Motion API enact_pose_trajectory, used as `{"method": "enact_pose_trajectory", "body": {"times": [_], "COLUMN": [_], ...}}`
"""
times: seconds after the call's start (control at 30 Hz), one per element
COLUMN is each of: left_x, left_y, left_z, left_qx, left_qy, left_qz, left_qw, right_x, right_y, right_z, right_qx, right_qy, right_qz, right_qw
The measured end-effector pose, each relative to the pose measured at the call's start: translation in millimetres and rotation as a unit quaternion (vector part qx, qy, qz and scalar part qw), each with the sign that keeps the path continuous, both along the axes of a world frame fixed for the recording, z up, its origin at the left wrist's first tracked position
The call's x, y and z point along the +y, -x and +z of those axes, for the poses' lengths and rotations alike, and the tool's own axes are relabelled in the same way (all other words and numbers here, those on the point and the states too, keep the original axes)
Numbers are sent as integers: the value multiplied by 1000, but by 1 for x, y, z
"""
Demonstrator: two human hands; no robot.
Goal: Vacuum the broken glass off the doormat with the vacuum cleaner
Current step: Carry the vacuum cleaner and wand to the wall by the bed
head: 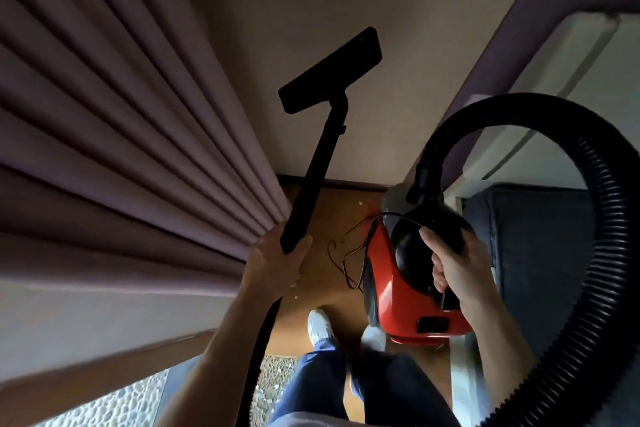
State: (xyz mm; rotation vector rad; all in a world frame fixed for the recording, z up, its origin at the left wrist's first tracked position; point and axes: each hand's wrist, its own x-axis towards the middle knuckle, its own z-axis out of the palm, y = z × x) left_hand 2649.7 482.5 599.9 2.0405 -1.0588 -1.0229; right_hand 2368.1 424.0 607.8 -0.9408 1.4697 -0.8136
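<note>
I saw a red vacuum cleaner (394, 291) with a black top, its ribbed hose (602, 253), wand (322, 163) and nozzle (329, 69) black. At nine o'clock hung mauve pleated curtains (104, 114); the floor (322, 215) was orange-brown wood, the doormat (273, 378) at six speckled grey, trousers (322, 388) blue.

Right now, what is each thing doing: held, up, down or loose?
Floor head: raised, off the floor.
Wand: tilted upward, gripped by the left hand.
Red vacuum body: lifted, held by the right hand.
Hose: curved in a loop, joined to the body.
Cord: dangling loose.
Curtain: hanging in folds.
</note>
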Motion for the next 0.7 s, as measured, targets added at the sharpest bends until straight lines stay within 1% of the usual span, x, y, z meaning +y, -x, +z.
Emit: {"method": "enact_pose_trajectory", "body": {"times": [0.1, 0.17, 0.33, 0.43, 0.53, 0.7], "left_x": [-15, -23, -40, -52, -64, -81], "left_y": [3, 7, 20, 30, 35, 38], "left_z": [-10, -20, -45, -66, -89, -140], "left_qx": [12, 35, 79, 97, 121, 176], "left_qy": [-10, -22, -54, -57, -45, -80], "left_qz": [3, 14, 32, 24, -3, 6], "left_qw": [1000, 999, 995, 993, 992, 981], "right_x": [-12, -20, -39, -59, -74, -99], "right_y": [4, 7, 11, 17, 22, 27], "right_z": [-8, -15, -42, -61, -88, -152], "right_qx": [7, 12, 7, 15, 25, 26], "right_qy": [1, -1, -38, -50, -48, -79], "right_qz": [10, 20, 26, 29, 45, 61], "right_qw": [1000, 1000, 999, 998, 998, 995]}}
